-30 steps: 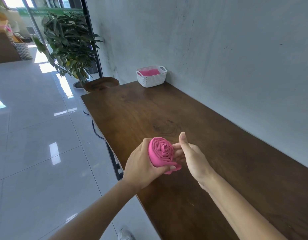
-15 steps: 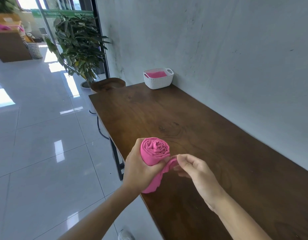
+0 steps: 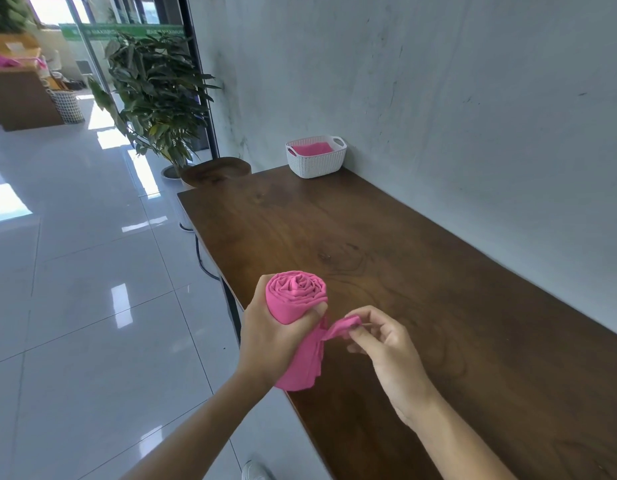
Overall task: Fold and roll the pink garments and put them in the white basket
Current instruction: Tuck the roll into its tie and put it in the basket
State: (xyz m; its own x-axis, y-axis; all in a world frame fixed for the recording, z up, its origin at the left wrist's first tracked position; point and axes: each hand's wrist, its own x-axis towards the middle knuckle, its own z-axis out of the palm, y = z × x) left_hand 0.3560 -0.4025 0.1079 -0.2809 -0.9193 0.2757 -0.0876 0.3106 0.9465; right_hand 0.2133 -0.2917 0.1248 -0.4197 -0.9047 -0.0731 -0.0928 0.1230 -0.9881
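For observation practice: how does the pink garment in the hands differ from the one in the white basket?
The held garment is rolled, tail loose; the basket garment lies flat. The left hand grips the held garment and the right hand pinches its tail; the basket garment lies untouched. Both are pink.

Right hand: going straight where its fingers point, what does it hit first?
Likely the pink roll held in the left hand; the right hand, pinching a loose flap, points toward it. Depth unclear: maybe the left thumb first.

My left hand hides much of the roll; my shoe is cut off at the bottom edge.
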